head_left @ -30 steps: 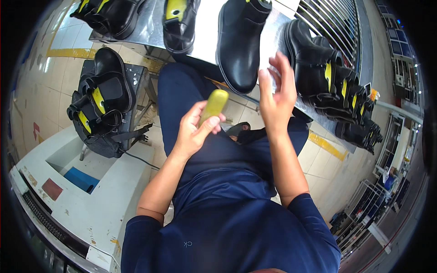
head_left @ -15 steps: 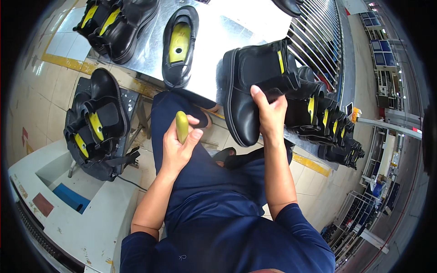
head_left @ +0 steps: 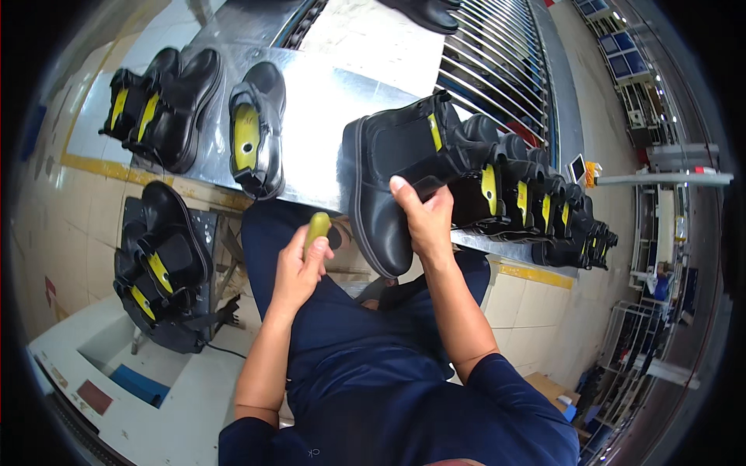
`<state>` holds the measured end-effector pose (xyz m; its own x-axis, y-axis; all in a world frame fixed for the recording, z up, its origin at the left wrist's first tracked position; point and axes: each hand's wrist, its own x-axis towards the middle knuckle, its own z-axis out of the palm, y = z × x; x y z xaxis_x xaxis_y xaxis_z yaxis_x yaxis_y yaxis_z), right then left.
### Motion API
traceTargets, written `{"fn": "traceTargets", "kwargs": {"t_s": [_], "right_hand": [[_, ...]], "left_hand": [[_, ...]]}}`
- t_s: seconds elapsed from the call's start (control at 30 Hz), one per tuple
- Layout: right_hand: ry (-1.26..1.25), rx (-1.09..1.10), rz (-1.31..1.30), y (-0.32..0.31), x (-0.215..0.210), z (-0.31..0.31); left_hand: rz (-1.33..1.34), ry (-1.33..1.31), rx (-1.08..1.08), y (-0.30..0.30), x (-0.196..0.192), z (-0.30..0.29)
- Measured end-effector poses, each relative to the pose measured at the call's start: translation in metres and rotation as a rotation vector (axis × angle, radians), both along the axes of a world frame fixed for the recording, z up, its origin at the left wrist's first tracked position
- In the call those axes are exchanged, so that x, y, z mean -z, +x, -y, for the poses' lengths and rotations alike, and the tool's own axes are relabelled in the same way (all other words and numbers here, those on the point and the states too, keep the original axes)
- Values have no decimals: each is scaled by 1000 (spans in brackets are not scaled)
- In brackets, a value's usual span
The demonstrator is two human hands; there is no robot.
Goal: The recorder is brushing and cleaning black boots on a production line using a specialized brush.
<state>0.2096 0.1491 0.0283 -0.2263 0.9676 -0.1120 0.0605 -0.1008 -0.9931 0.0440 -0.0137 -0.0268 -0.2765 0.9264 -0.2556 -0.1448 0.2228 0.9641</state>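
In my right hand (head_left: 430,223) is a black leather ankle boot (head_left: 398,151), gripped at its upper with my thumb on the near side. It is raised by the table's front edge, toe pointing toward me, with a yellow tab showing at its opening. My left hand (head_left: 297,273) is closed round a smooth yellow-green handle (head_left: 318,228), whose rounded end sticks up past my thumb. Whatever continues below my fist is hidden. Handle and boot are apart. Beyond my left hand, another black boot (head_left: 272,85) with a yellow insole stands on the metal table (head_left: 318,116).
Several black boots (head_left: 175,116) stand at the table's far left, and a row of them (head_left: 509,190) runs along the right. More boots (head_left: 167,221) lie on a low stand beside a white machine (head_left: 186,404). A roller conveyor (head_left: 497,54) lies behind the table.
The whole view has shifted, so the table and boots sit lower and further left. My left hand with the handle and the boot in my right hand are closer together.
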Motion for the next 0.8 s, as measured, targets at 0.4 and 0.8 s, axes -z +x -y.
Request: {"fn": "traceTargets", "kwargs": {"t_s": [0.4,0.8], "right_hand": [[477,225,208,204,-191,109],[242,1823,860,473,-306,489]], "left_hand": [[-157,-416,800,45,180,-99],[-356,-618,857,31,209,-103]]}}
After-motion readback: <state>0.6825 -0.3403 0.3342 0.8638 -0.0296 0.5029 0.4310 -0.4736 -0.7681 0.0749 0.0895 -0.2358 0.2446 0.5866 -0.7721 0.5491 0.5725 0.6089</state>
